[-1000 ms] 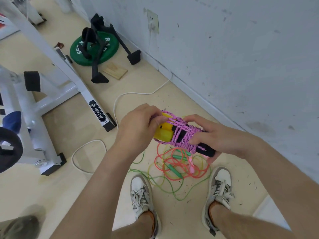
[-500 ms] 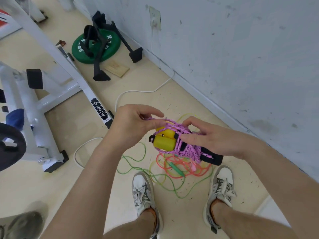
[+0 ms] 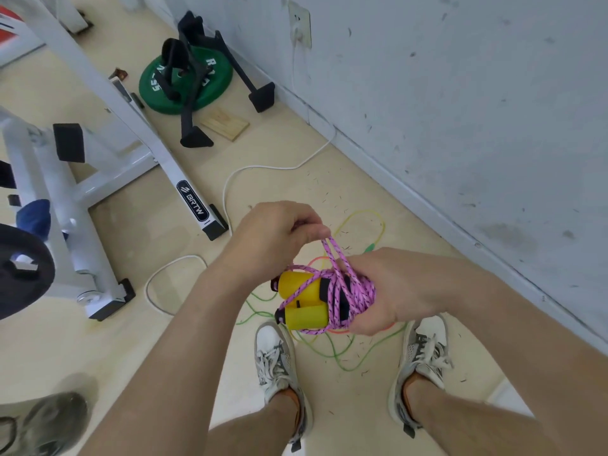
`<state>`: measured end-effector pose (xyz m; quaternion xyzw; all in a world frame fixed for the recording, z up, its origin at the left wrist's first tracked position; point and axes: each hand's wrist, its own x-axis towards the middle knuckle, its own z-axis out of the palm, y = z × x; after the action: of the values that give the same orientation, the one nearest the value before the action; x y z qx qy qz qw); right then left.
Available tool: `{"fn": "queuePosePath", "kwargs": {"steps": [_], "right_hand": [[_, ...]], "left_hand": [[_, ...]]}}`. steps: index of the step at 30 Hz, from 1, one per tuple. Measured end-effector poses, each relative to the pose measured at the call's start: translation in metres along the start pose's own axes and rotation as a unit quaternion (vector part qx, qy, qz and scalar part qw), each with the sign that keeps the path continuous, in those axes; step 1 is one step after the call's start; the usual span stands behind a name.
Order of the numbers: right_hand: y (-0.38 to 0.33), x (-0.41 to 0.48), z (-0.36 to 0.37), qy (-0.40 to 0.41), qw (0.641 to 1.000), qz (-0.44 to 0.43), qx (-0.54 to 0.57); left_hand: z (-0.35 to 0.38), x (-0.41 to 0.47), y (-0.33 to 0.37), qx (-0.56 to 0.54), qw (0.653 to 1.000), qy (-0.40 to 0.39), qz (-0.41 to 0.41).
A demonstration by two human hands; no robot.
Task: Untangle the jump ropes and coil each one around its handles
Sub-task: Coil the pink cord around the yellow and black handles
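Lifted higher than a second ago, left hand (image 3: 276, 235) pinches one pink rope (image 3: 357, 292) loop; right hand (image 3: 391, 291) grips two yellow handles (image 3: 299, 284). Floor tangle's (image 3: 332, 352) ropes cannot be counted.

One wide-angle camera on my head faces forward and down. My left hand (image 3: 273, 238) and right hand (image 3: 394, 291) are near, centre; floor (image 3: 98, 350) far below; wall (image 3: 460, 93) right.

Black label (image 3: 194, 200) on the white frame leg (image 3: 169, 166): reads "BRTW", with a striped logo just above the letters. Green weight plate (image 3: 152, 96): white characters, "R" and "55" legible; the remainder covered by black stands or blurred.
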<state>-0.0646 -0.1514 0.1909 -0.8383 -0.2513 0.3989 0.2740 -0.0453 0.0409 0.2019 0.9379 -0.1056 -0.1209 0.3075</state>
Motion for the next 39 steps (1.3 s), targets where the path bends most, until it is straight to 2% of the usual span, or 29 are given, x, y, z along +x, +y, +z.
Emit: {"fn": "queuePosePath", "kwargs": {"steps": [2, 4, 5, 7, 8, 10, 13, 15, 16, 19, 23, 27, 30, 33, 35, 39], "right_hand": [[-0.006, -0.009, -0.008, 0.009, 1.000, -0.019, -0.010], [-0.008, -0.017, -0.013, 0.013, 0.999, -0.041, 0.031], [-0.009, -0.021, -0.014, 0.010, 0.996, -0.051, 0.072], [-0.008, -0.024, -0.016, 0.018, 0.989, -0.059, 0.136], [-0.006, -0.025, -0.018, 0.041, 0.986, -0.056, 0.151], [0.005, -0.024, -0.023, 0.116, 0.968, -0.033, 0.219], [0.024, -0.020, -0.024, 0.207, 0.896, -0.014, 0.394], [0.031, -0.017, -0.022, 0.235, 0.853, -0.027, 0.466], [0.033, -0.016, -0.022, 0.237, 0.847, -0.036, 0.475], [0.036, -0.016, -0.023, 0.212, 0.877, -0.046, 0.429], [0.035, -0.011, -0.015, 0.219, 0.927, 0.016, 0.303], [0.027, 0.000, -0.002, 0.309, 0.911, 0.016, 0.272], [0.017, 0.002, -0.002, 0.378, 0.895, 0.056, 0.229], [0.023, -0.001, -0.011, 0.337, 0.868, 0.080, 0.357], [0.028, -0.006, -0.016, 0.302, 0.843, 0.084, 0.437], [0.030, -0.008, -0.014, 0.183, 0.841, 0.035, 0.508]], "left_hand": [[-0.006, -0.001, -0.005, -0.125, 0.991, -0.040, -0.036], [-0.004, -0.001, -0.021, -0.240, 0.959, -0.132, -0.070], [0.010, -0.003, -0.047, -0.247, 0.946, -0.192, -0.089], [0.048, 0.004, -0.112, -0.316, 0.912, -0.219, -0.141], [0.059, 0.003, -0.119, -0.338, 0.903, -0.208, -0.168], [0.056, -0.005, -0.087, -0.318, 0.925, -0.156, -0.139], [0.039, -0.005, 0.010, -0.329, 0.928, -0.160, -0.075], [0.037, 0.000, 0.019, -0.360, 0.927, -0.082, -0.066], [0.034, -0.001, 0.021, -0.370, 0.923, -0.072, -0.072], [0.024, -0.007, 0.025, -0.363, 0.926, -0.059, -0.079], [0.025, -0.010, 0.029, -0.232, 0.969, -0.081, -0.022], [0.037, -0.007, 0.040, -0.107, 0.994, -0.003, -0.014], [0.039, -0.005, 0.044, -0.047, 0.997, 0.054, 0.009], [0.028, -0.010, 0.046, -0.045, 0.994, 0.094, 0.044], [0.018, -0.014, 0.048, -0.144, 0.982, 0.119, 0.022], [0.013, -0.014, 0.056, -0.369, 0.918, 0.145, 0.002]]}}
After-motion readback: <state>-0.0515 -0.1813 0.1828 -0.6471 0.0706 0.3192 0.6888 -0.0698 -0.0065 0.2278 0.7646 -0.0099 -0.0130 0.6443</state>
